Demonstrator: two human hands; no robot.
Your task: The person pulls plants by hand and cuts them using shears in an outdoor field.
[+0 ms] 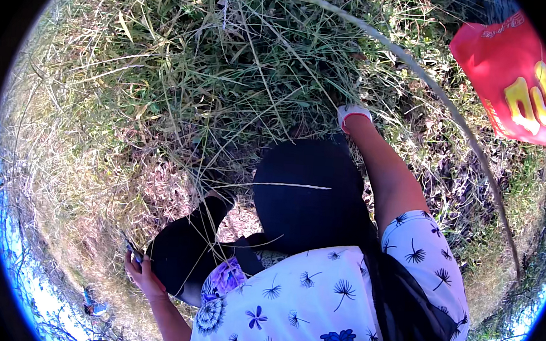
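Observation:
My left hand [141, 275] is bare and out to the left, beside my bent knee in black trousers [174, 253]. Its fingers are closed on a small dark hand tool [136, 252], too small in the picture to name surely. In front of my other knee, my right hand [357, 115] wears a white work glove with a red cuff. It reaches down into the green grass [279, 72], where blades and shade hide its fingers. Whether it grips any stems cannot be made out.
A red bag [495, 67] with yellow writing is at the upper right. One long thick grass stem [446, 99] arcs close to the camera across the right side. Dry grass [67, 167] covers the ground leftward. A small blue shape [98, 307] stands far off at lower left.

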